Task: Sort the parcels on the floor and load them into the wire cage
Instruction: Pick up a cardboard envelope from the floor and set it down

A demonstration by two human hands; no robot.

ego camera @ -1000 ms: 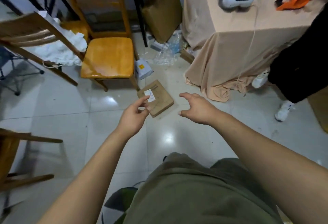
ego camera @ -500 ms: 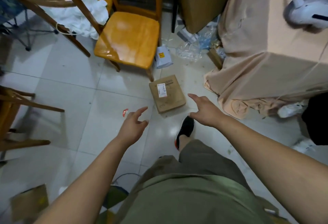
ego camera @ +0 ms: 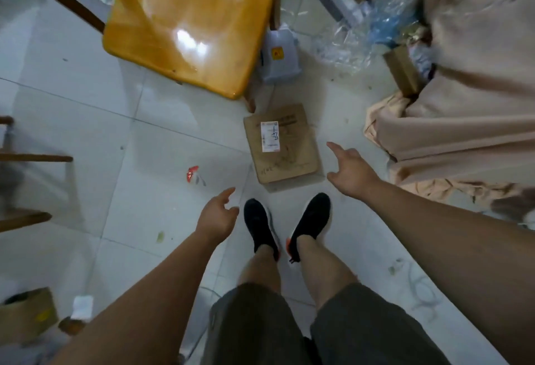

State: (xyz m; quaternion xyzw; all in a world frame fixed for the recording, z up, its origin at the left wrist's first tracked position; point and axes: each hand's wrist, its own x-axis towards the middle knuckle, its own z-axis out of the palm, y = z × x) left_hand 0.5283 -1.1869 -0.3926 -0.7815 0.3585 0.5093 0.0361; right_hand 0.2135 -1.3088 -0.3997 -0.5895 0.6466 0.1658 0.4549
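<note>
Parcel (ego camera: 282,144) of brown cardboard lay flat on the floor (ego camera: 86,133), same spot as half a second earlier, label up, just in front of the front leg of the yellow chair (ego camera: 188,23). What changed: both black shoes (ego camera: 260,225) were in view now, toes just short of its near edge, where only one showed before. Left hand (ego camera: 215,217) hung spread and empty near its lower-left corner. The right hand (ego camera: 350,172) was spread too, fingers loose, just beside the right edge, no contact that I could see. Grey mailer bag (ego camera: 279,59) sat beyond, against the chair.
</note>
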